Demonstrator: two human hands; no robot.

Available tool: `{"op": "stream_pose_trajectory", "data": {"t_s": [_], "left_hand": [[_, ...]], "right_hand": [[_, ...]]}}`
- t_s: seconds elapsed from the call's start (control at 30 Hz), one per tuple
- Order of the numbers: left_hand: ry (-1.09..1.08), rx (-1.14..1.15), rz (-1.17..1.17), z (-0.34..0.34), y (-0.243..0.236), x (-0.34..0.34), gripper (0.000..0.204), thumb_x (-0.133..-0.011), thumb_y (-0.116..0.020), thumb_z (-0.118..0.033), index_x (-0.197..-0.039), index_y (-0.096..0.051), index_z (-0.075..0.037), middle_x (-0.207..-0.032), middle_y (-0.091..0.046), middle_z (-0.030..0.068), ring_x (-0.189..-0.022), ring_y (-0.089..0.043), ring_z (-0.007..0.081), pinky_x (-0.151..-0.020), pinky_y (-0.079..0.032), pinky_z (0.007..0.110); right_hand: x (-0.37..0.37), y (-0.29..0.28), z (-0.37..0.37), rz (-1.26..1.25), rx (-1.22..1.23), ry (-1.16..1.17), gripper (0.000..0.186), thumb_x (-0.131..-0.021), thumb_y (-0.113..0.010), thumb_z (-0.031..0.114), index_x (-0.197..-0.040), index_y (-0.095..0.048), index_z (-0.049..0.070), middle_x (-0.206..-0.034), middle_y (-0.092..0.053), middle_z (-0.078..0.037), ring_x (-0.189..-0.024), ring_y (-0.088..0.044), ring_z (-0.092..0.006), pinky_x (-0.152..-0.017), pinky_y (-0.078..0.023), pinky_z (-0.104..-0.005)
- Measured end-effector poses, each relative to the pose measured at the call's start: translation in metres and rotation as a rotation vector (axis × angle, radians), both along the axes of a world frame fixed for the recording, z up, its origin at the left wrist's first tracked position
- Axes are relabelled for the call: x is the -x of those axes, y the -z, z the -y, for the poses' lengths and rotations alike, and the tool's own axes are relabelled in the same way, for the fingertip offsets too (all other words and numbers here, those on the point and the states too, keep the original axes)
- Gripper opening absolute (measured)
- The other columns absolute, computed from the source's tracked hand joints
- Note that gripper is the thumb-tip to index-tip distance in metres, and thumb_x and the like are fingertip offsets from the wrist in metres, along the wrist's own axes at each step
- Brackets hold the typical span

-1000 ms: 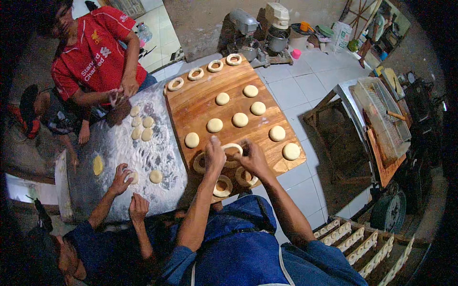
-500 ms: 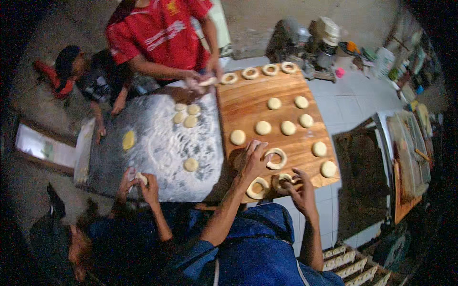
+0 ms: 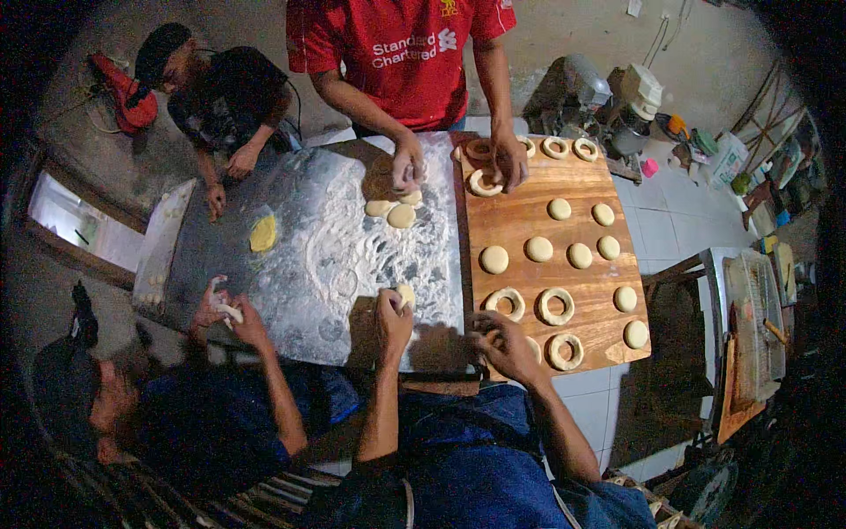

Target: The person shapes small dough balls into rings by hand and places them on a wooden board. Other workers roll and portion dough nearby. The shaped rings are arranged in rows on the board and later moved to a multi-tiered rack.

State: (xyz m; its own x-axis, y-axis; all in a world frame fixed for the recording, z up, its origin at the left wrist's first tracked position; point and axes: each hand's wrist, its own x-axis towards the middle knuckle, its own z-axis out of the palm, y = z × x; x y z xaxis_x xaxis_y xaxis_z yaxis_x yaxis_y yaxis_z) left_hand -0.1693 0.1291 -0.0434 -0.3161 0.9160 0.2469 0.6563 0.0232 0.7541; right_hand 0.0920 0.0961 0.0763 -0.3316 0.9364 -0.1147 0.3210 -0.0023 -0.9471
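On the floured metal table, my left hand is closed around a flat dough round, whose pale edge shows past the fingers. My right hand hovers at the left edge of the wooden board, fingers apart and bent, with nothing visible in them. Just beyond it lies a dough ring, and another ring is partly hidden behind the hand. To its right are two more rings, the upper one and the lower one. Several uncut dough rounds sit farther up the board.
Across the table, a person in a red shirt has one hand at dough rounds and one at a ring. At left, another person's hands hold dough. Yellow dough lies nearby. Mixers stand back right.
My left hand has gone from the board to the floured table and taken a dough round. My right hand has left a ring and moved left. The red-shirted person's hand has reached the board.
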Motion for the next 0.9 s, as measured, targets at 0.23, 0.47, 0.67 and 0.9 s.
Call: {"op": "stream_pose_trajectory", "data": {"t_s": [0.23, 0.47, 0.67, 0.9], "left_hand": [[0.22, 0.092, 1.01, 0.019, -0.064, -0.016, 0.048, -0.082, -0.073, -0.017, -0.123, -0.056, 0.003, -0.113, -0.061, 0.0071, -0.1, -0.057, 0.0159, -0.086, -0.045, 0.029], [0.106, 0.141, 0.651, 0.037, -0.074, -0.016, 0.044, -0.084, -0.073, -0.026, -0.113, -0.06, 0.004, -0.1, -0.064, 0.0058, -0.09, -0.059, 0.0145, -0.082, -0.046, 0.03], [0.143, 0.137, 1.06, 0.032, -0.055, -0.017, 0.045, -0.089, -0.067, -0.019, -0.128, -0.048, -0.006, -0.123, -0.052, 0.0062, -0.115, -0.049, 0.0178, -0.095, -0.042, 0.034], [0.388, 0.251, 1.503, 0.033, -0.066, -0.034, 0.044, -0.081, -0.058, 0.0, -0.121, -0.046, -0.01, -0.104, -0.059, 0.0068, -0.091, -0.06, 0.0183, -0.069, -0.051, 0.034]], "right_hand": [[0.079, 0.033, -0.042, -0.238, 0.069, 0.041, 0.04, -0.086, -0.07, 0.015, -0.12, -0.058, -0.004, -0.108, -0.067, -0.012, -0.097, -0.062, -0.0157, -0.086, -0.05, -0.0309], [0.1, 0.037, -0.031, -0.342, 0.083, 0.172, 0.036, -0.082, -0.074, 0.012, -0.113, -0.061, 0.0, -0.097, -0.069, -0.01, -0.091, -0.063, -0.0153, -0.081, -0.051, -0.0294], [0.108, 0.03, -0.027, -0.365, -0.007, 0.175, 0.066, -0.079, -0.071, 0.007, -0.136, -0.038, 0.009, -0.095, -0.064, -0.011, -0.084, -0.061, -0.0156, -0.073, -0.05, -0.0286], [0.074, 0.017, -0.036, -0.477, 0.076, 0.025, 0.055, -0.091, -0.048, 0.039, -0.134, -0.041, 0.006, -0.111, -0.057, -0.008, -0.092, -0.055, -0.0143, -0.077, -0.046, -0.0297]]}}
